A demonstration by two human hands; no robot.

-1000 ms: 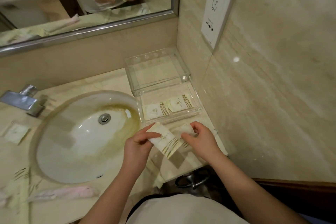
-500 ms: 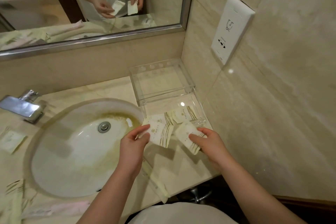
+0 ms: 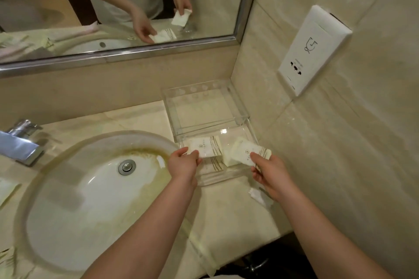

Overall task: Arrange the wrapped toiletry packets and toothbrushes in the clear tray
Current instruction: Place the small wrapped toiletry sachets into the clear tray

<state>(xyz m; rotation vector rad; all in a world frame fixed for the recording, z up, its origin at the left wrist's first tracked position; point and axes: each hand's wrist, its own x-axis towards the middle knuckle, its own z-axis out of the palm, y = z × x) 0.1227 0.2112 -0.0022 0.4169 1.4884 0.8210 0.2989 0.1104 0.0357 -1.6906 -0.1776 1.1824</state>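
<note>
A clear tray [image 3: 243, 113] stands in the counter's back right corner, with a raised rear section and a lower front section. My left hand [image 3: 184, 163] pinches a cream wrapped packet [image 3: 207, 146] with brown stripes, held low over the front section's left side. My right hand [image 3: 269, 170] grips a second wrapped packet [image 3: 248, 150], tilted above the front section's right side. Another striped packet [image 3: 215, 164] lies flat in the front section beneath them. A long wrapped toothbrush [image 3: 204, 253] lies on the counter by my left forearm.
The oval sink [image 3: 90, 199] fills the left, with a chrome faucet [image 3: 20, 142] at its far left. More packets [image 3: 6, 188] lie at the left counter edge. A torn wrapper scrap [image 3: 256, 195] sits near the front right. A wall dispenser [image 3: 313, 50] hangs on the right wall.
Both hands have moved away from me, from the counter's front edge to over the tray's front section, each carrying its packet. The two packets have separated.
</note>
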